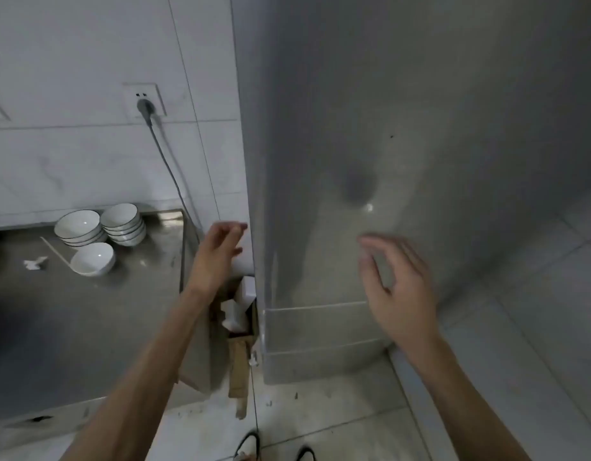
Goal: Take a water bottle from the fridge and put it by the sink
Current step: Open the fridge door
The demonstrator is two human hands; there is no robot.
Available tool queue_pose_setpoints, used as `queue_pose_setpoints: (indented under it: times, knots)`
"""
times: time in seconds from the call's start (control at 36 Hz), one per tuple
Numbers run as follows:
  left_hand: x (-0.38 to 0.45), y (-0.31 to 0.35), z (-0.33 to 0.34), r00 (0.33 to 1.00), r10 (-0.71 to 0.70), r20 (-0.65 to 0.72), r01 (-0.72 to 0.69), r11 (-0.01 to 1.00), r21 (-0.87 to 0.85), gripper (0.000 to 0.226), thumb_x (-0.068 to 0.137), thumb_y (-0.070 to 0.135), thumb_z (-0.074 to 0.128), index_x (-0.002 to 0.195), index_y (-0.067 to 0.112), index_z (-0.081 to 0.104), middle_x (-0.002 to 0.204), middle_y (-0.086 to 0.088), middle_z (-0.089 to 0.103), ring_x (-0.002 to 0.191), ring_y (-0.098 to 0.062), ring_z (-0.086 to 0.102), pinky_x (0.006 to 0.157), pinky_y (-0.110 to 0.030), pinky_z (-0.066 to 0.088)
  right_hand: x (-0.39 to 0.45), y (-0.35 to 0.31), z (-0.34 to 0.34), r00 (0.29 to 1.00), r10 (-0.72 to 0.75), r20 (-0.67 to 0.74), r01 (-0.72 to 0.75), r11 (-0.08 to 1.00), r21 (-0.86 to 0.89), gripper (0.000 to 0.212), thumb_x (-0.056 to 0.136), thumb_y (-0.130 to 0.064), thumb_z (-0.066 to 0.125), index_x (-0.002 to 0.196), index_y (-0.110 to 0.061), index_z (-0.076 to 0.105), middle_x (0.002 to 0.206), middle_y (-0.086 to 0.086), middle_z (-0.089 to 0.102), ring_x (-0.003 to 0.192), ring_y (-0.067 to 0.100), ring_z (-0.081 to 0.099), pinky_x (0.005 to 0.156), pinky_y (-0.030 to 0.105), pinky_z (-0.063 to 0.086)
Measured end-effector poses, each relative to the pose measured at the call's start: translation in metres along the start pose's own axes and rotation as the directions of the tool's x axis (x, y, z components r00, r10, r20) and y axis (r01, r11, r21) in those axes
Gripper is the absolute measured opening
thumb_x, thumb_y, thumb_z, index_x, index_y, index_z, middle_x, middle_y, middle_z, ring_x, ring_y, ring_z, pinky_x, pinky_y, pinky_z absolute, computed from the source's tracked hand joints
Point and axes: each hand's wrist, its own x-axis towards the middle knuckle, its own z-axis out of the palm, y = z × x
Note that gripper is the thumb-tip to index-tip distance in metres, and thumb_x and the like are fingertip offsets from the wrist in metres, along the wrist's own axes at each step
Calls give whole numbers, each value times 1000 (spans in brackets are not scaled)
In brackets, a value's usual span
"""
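A person stands before a closed steel fridge [404,144], both bare arms raised toward it. The left hand [217,254] reaches to the fridge's left edge, its grip apart and empty, fingers [234,227] curled near the door's side. The right hand [397,287] hovers in front of the door, grip apart, holding nothing; motion blur softens its fingertips. No water bottle shows; the fridge door hides whatever is inside. To the left, a steel tabletop [88,314] carries two stacks of white bowls [101,224] and a single bowl [93,259]. A grey cord [171,168] runs down from a wall socket [144,101] above.
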Motion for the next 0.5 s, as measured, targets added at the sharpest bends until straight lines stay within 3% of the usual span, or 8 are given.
queue_pose_setpoints:
  times: [0.06,0.14,0.22,0.28,0.36,0.42,0.5]
  knots:
    - [17,34,5,991,137,-9,-137,989,-51,19,111,27,54,124,18,64,129,0,72,117,-11,68,104,-32,57,36,-22,-8,970,-231,-81,222,969,-109,17,96,-10,61,103,-3,74,108,9,73,102,29,67,98,28,46]
    - [36,91,13,952,305,-12,-305,951,-53,20,109,32,55,127,30,63,111,24,72,97,7,68,86,-11,54,94,-61,-12,883,-462,-80,428,864,-265,19,96,-11,62,107,-2,75,120,14,71,116,37,64,103,41,49]
    - [49,119,16,921,389,17,-387,919,-75,36,109,25,57,144,19,55,132,8,71,118,-7,71,94,-22,60,134,-91,-4,739,-673,-45,598,685,-416,21,95,-13,61,108,-6,76,128,16,68,126,38,61,106,50,48]
    - [55,131,16,897,441,26,-439,897,-58,38,109,20,54,146,16,53,137,5,70,128,-1,67,101,-20,59,161,-106,4,629,-777,13,692,553,-464,22,95,-14,57,105,-8,75,128,16,69,126,37,61,110,51,46]
    - [60,134,18,873,487,36,-488,872,42,43,105,33,50,145,18,56,124,26,70,112,26,62,88,0,51,198,-117,20,483,-866,133,756,335,-563,24,99,-12,51,93,-8,74,118,14,73,126,35,62,114,51,43]
    - [65,128,19,875,483,24,-483,872,74,42,107,30,52,146,15,56,119,28,68,107,28,62,85,-2,54,215,-122,28,430,-878,210,753,220,-620,29,98,-11,49,84,-5,74,102,16,74,121,39,63,116,55,39]
    - [75,117,19,875,484,-2,-480,868,126,33,110,9,52,140,-2,60,109,17,68,94,25,65,80,-8,57,223,-125,33,374,-885,277,745,109,-658,29,95,-9,52,75,-2,72,76,16,66,95,40,66,117,59,37]
